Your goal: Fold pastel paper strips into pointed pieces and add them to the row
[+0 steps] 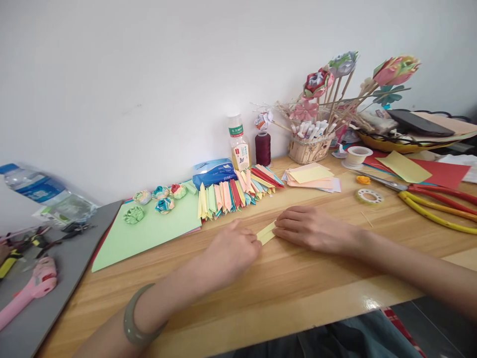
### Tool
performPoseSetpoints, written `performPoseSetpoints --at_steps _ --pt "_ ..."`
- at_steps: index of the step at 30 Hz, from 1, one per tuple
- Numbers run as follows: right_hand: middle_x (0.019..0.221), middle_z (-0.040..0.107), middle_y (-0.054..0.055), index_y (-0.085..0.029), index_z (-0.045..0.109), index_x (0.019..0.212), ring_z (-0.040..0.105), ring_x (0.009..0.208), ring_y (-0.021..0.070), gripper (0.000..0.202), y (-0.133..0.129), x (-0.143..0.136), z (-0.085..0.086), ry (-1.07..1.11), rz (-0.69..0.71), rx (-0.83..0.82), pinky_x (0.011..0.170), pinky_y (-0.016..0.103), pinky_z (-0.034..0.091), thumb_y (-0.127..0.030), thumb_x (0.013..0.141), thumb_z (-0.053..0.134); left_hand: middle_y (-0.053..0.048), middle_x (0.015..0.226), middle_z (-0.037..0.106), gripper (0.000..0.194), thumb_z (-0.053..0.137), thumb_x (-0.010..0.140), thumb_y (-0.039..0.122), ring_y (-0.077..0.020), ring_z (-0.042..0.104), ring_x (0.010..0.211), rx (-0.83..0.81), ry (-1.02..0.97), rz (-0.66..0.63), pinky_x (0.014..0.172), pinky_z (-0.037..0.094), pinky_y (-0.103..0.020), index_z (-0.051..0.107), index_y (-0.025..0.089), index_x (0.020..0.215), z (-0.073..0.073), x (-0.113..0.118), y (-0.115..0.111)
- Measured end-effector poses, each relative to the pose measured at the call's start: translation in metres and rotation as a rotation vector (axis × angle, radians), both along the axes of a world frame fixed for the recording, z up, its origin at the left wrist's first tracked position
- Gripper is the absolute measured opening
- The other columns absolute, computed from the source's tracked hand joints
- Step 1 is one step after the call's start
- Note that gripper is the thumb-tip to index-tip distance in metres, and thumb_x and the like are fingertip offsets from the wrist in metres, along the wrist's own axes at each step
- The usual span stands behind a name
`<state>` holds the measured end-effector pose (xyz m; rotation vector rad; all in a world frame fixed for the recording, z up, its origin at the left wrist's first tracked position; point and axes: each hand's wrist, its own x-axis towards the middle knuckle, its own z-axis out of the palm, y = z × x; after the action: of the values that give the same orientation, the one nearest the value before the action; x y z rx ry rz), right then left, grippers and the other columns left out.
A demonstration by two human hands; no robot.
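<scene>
A small pale yellow paper strip (266, 233) with a lengthwise crease lies on the wooden table between my hands. My left hand (234, 249), with a green bangle on its wrist, has its fingers curled closed on the strip's left end. At the other end, the fingers of my right hand (307, 227) are pressed together over the paper; the thumb is hidden. Just beyond stands a dense row of folded coloured paper pieces (234, 195). A stack of flat paper slips (311, 174), yellow on top, lies past my right hand.
Left are a green sheet (149, 243) with several paper flowers (164, 205) and a water bottle (48, 194). Behind stand a blue tissue pack (213, 172), a drink bottle (240, 144), maroon thread (263, 148) and a flower basket (311, 149). Right are tape (369, 196) and red-and-yellow-handled scissors (428, 199).
</scene>
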<state>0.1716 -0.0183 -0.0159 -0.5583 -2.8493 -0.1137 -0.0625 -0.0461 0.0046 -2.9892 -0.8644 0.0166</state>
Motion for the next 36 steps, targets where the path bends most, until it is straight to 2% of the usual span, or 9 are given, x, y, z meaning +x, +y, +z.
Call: performPoseSetpoints --at_steps 2,5,8,11,15,20,26,36 --pt "0.089 0.065 0.008 -0.018 0.063 0.096 0.059 0.087 0.0194 0.031 0.002 0.000 -0.002 -0.013 0.018 0.036 0.078 0.036 0.046 -0.013 0.096 0.033 -0.005 0.079 0.066 0.013 0.053 0.087 0.013 -0.0194 0.062 0.081 0.074 0.007 0.049 0.086 0.045 -0.036 0.062 0.014 0.078 -0.007 0.006 0.002" --pt "0.086 0.064 0.008 -0.016 0.063 0.091 0.058 0.084 0.0189 0.033 0.004 -0.001 -0.004 -0.038 0.036 0.095 0.076 0.035 0.045 -0.012 0.096 0.031 -0.006 0.078 0.065 0.017 0.051 0.090 0.019 -0.0224 0.060 0.086 0.181 -0.055 0.068 0.081 0.046 -0.037 0.064 0.014 0.080 -0.018 0.013 0.003" --pt "0.084 0.063 0.008 -0.015 0.063 0.088 0.056 0.079 0.0187 0.034 0.005 -0.001 -0.005 -0.093 0.036 0.132 0.072 0.034 0.044 -0.012 0.097 0.030 -0.005 0.076 0.064 0.021 0.050 0.091 0.019 -0.0223 0.058 0.085 0.226 -0.111 0.070 0.081 0.045 -0.037 0.065 0.015 0.076 -0.027 0.014 0.004" --pt "0.080 0.062 0.007 -0.015 0.062 0.083 0.054 0.074 0.0186 0.034 0.006 -0.003 -0.004 -0.113 -0.006 0.100 0.069 0.033 0.042 -0.013 0.096 0.031 -0.006 0.074 0.063 0.025 0.048 0.091 0.018 -0.0223 0.057 0.084 0.232 -0.173 0.090 0.076 0.046 -0.036 0.065 0.015 0.073 -0.031 0.014 0.003" --pt "0.077 0.059 0.007 -0.016 0.061 0.078 0.051 0.071 0.0188 0.033 0.009 -0.007 -0.004 -0.054 -0.091 0.024 0.065 0.032 0.039 -0.016 0.096 0.033 -0.007 0.076 0.064 0.023 0.049 0.089 0.018 -0.0219 0.056 0.083 0.139 -0.290 0.184 0.075 0.046 -0.035 0.066 0.013 0.075 -0.034 0.014 0.004" --pt "0.080 0.060 0.007 -0.016 0.062 0.087 0.053 0.076 0.0195 0.029 0.016 -0.011 -0.005 0.001 -0.123 -0.059 0.067 0.031 0.040 -0.019 0.095 0.034 -0.004 0.082 0.068 0.017 0.054 0.088 0.021 -0.0215 0.054 0.087 -0.078 -0.415 0.340 0.078 0.044 -0.036 0.069 0.016 0.081 -0.031 0.013 0.007" --pt "0.083 0.061 0.007 -0.017 0.063 0.094 0.056 0.081 0.0190 0.027 0.022 -0.011 -0.008 0.056 -0.178 -0.174 0.071 0.030 0.042 -0.018 0.094 0.036 -0.002 0.079 0.065 0.009 0.060 0.083 0.016 -0.0209 0.056 0.087 -0.340 -0.522 0.573 0.076 0.043 -0.033 0.068 0.019 0.085 -0.027 0.015 0.013" --pt "0.084 0.066 0.006 -0.018 0.065 0.092 0.054 0.083 0.0214 0.024 0.025 -0.018 -0.010 0.090 -0.218 -0.226 0.079 0.036 0.037 -0.020 0.092 0.040 -0.002 0.082 0.062 0.011 0.060 0.081 0.014 -0.0185 0.058 0.086 -0.399 -0.577 0.634 0.078 0.044 -0.032 0.069 0.020 0.079 -0.035 0.016 0.017"
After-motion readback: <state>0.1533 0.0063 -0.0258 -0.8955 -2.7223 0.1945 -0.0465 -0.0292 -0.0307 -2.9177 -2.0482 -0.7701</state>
